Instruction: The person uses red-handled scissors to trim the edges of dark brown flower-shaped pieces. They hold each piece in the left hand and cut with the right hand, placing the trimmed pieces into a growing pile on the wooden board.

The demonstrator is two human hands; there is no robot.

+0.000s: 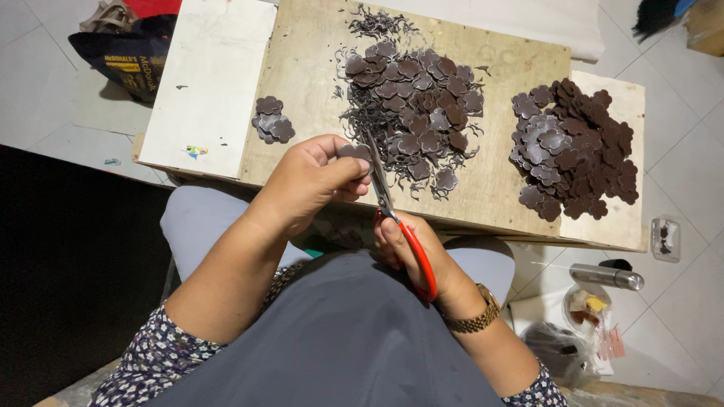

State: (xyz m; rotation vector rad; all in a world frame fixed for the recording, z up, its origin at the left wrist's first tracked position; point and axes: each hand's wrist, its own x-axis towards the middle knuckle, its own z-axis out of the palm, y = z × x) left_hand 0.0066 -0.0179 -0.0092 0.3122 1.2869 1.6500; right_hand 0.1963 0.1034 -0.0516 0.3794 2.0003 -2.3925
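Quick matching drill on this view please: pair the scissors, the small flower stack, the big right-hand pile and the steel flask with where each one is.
1 scissors
2 small flower stack
3 big right-hand pile
4 steel flask

A on the floor, right of the board
B in the right hand
C near the board's left edge
D on the board's right end

Pairs: 1-B, 2-C, 3-D, 4-A

Matt, leather-like dark brown flower cut-outs [573, 147] are heaped at the right edge of a rough, unfinished plywood board [498, 68]. Scissors [400, 222] with bare metal blades and glossy red plastic handles are seen; a wristwatch [477, 313] is of gold-toned metal.
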